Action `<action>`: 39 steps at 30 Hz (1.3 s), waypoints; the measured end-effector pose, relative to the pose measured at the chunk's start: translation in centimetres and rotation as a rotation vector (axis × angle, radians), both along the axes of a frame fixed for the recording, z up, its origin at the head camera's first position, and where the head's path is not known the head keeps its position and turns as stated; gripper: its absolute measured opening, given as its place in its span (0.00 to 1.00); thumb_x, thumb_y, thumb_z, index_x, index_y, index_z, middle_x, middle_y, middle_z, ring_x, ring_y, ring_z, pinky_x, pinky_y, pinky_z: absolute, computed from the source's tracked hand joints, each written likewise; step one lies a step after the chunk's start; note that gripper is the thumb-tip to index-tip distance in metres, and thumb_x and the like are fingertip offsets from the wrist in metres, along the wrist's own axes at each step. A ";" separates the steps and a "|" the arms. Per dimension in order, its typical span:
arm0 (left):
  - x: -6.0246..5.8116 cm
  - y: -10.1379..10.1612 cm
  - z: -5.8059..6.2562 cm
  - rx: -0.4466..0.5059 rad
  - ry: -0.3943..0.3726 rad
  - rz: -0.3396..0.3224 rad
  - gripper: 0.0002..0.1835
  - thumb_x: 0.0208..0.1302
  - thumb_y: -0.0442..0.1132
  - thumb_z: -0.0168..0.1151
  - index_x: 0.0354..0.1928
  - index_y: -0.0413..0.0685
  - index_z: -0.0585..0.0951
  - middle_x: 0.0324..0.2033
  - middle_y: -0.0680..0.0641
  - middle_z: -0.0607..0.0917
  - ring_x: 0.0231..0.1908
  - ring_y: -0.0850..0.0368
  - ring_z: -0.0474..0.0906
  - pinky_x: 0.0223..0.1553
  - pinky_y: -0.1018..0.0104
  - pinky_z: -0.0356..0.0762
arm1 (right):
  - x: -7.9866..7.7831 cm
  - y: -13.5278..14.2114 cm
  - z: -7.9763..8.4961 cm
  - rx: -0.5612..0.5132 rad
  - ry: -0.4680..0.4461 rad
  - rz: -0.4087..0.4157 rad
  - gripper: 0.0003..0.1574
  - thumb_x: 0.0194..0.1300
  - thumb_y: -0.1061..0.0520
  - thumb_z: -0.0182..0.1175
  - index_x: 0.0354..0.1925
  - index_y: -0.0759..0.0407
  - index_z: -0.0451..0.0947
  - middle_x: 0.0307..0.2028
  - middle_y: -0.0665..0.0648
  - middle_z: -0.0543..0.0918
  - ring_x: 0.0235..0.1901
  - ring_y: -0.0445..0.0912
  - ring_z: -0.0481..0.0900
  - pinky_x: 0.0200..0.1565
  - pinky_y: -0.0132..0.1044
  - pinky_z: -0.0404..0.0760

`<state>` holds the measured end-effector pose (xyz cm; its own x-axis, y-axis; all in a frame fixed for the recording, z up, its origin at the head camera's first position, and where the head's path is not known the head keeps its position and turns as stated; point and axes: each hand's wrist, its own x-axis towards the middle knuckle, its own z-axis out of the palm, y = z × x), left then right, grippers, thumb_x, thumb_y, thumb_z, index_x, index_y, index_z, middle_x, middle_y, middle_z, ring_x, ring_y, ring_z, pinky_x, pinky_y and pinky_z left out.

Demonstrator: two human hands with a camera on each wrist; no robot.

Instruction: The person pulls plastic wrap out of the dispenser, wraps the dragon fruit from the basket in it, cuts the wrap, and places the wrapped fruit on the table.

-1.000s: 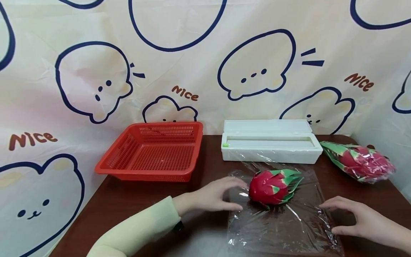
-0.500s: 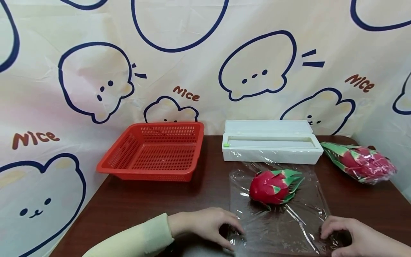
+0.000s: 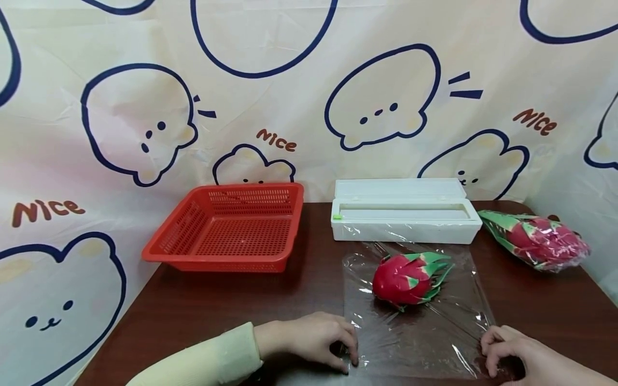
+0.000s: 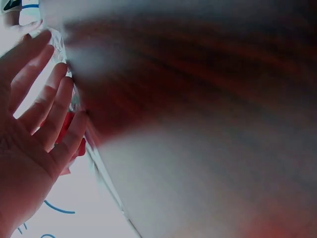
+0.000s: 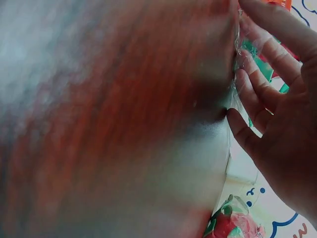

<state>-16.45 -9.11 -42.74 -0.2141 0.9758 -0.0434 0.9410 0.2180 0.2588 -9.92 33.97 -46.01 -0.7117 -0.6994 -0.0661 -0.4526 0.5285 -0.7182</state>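
A sheet of clear plastic wrap [image 3: 415, 343] lies spread on the table, with a red dragon fruit [image 3: 401, 281] resting on its far half, green leaf tips pointing right. My left hand [image 3: 316, 338] is at the wrap's near left corner, thumb and index finger pinching its edge. At the near right corner my right hand [image 3: 519, 351] pinches the opposite edge, its fingers bent and the thumb largely hidden in the head view. In the right wrist view, crinkled wrap [image 5: 242, 52] shows against the fingers. Both hands sit low by the tabletop.
Behind the fruit stands a white wrap dispenser box [image 3: 407, 232], lid up, wrap running out from its front. A red perforated basket [image 3: 232, 264] stands at the back left. Another dragon fruit [image 3: 545, 241], wrapped in film, lies at the right on the dark wooden table [image 3: 217, 305].
Both hands have moved toward me, from beside the fruit to the wrap's near corners. Their fingers have closed in on the edges. The fruit stays put on the wrap.
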 end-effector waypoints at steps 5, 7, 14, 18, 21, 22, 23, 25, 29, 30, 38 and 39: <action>0.0 -0.1 -0.1 0.043 0.011 -0.009 0.02 0.62 0.49 0.67 0.34 0.64 0.85 0.37 0.68 0.79 0.41 0.83 0.67 0.44 0.87 0.63 | -0.3 0.2 0.3 0.000 0.041 0.032 0.05 0.64 0.53 0.65 0.34 0.39 0.81 0.43 0.40 0.72 0.39 0.34 0.67 0.34 0.27 0.72; 0.1 -0.1 -0.1 0.040 0.021 0.000 0.05 0.60 0.53 0.68 0.35 0.65 0.85 0.37 0.69 0.78 0.41 0.83 0.67 0.43 0.87 0.63 | -0.4 0.3 0.6 0.011 0.014 0.022 0.06 0.65 0.54 0.64 0.34 0.39 0.81 0.43 0.40 0.73 0.39 0.34 0.68 0.35 0.27 0.73; 0.5 0.0 0.2 -0.008 0.073 0.007 0.12 0.52 0.58 0.72 0.38 0.69 0.85 0.39 0.70 0.77 0.44 0.81 0.67 0.41 0.87 0.62 | -0.7 0.7 1.5 -0.062 -0.061 0.015 0.08 0.67 0.60 0.61 0.37 0.44 0.81 0.43 0.43 0.81 0.39 0.36 0.76 0.37 0.27 0.77; 0.1 0.0 0.2 0.012 0.056 -0.005 0.01 0.60 0.49 0.68 0.33 0.66 0.84 0.37 0.69 0.78 0.41 0.81 0.69 0.41 0.86 0.64 | -1.0 0.5 2.0 -0.092 -0.072 -0.007 0.09 0.68 0.61 0.59 0.37 0.46 0.81 0.42 0.44 0.84 0.38 0.38 0.80 0.36 0.28 0.78; -0.1 -0.1 0.2 0.037 0.007 -0.003 0.02 0.63 0.45 0.65 0.32 0.63 0.83 0.34 0.68 0.79 0.38 0.82 0.71 0.41 0.85 0.66 | -1.0 0.5 2.2 -0.095 -0.040 -0.015 0.09 0.68 0.61 0.59 0.38 0.46 0.81 0.40 0.44 0.84 0.37 0.38 0.80 0.35 0.28 0.79; -0.2 -0.1 0.3 0.045 -0.006 0.003 0.02 0.64 0.44 0.65 0.33 0.62 0.82 0.33 0.68 0.79 0.36 0.82 0.71 0.39 0.85 0.66 | -0.9 0.5 2.2 -0.099 -0.025 -0.014 0.09 0.68 0.62 0.59 0.38 0.46 0.80 0.40 0.44 0.85 0.37 0.38 0.81 0.35 0.29 0.79; -0.2 -0.1 0.3 0.053 -0.012 0.011 0.02 0.64 0.44 0.64 0.33 0.62 0.82 0.31 0.68 0.79 0.34 0.82 0.71 0.38 0.85 0.66 | -0.9 0.5 2.2 -0.103 -0.016 -0.015 0.09 0.68 0.62 0.59 0.38 0.46 0.80 0.39 0.44 0.85 0.37 0.38 0.81 0.35 0.29 0.79; 0.0 -0.2 0.3 0.062 -0.008 0.026 0.03 0.63 0.47 0.65 0.34 0.62 0.81 0.30 0.69 0.79 0.32 0.82 0.70 0.35 0.85 0.66 | -0.8 0.5 2.2 -0.109 -0.006 -0.018 0.09 0.68 0.62 0.60 0.37 0.46 0.80 0.39 0.44 0.85 0.37 0.38 0.81 0.35 0.28 0.79; 0.6 0.1 0.4 0.044 0.093 0.013 0.14 0.55 0.58 0.70 0.39 0.65 0.81 0.33 0.70 0.78 0.34 0.81 0.68 0.33 0.85 0.64 | -0.9 0.5 2.3 -0.107 -0.023 -0.029 0.08 0.68 0.62 0.60 0.36 0.47 0.79 0.38 0.45 0.86 0.37 0.38 0.81 0.35 0.28 0.79; 0.8 0.2 0.4 0.036 0.118 0.000 0.16 0.53 0.60 0.71 0.40 0.66 0.82 0.34 0.70 0.78 0.35 0.80 0.68 0.33 0.85 0.64 | -0.9 0.5 2.3 -0.102 -0.023 -0.032 0.08 0.68 0.61 0.60 0.36 0.47 0.79 0.38 0.44 0.86 0.37 0.38 0.81 0.35 0.28 0.78; 0.5 0.6 0.5 0.029 0.152 -0.058 0.03 0.58 0.52 0.70 0.34 0.68 0.87 0.36 0.68 0.79 0.38 0.80 0.70 0.37 0.86 0.65 | -1.1 0.5 2.3 -0.095 -0.026 -0.028 0.08 0.68 0.61 0.60 0.36 0.47 0.80 0.37 0.44 0.85 0.35 0.38 0.81 0.34 0.28 0.78; 0.4 0.6 0.4 0.032 0.146 -0.058 0.02 0.60 0.51 0.69 0.33 0.67 0.86 0.36 0.68 0.79 0.39 0.81 0.70 0.37 0.86 0.65 | -1.1 0.5 2.3 -0.095 -0.024 -0.025 0.08 0.68 0.62 0.60 0.36 0.47 0.80 0.36 0.44 0.85 0.35 0.38 0.81 0.34 0.28 0.78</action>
<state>-16.06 -8.54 -42.33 -0.1587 0.9872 0.0151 0.9800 0.1557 0.1241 -11.03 34.43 -43.71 -0.7280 -0.6853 -0.0176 -0.4220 0.4682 -0.7764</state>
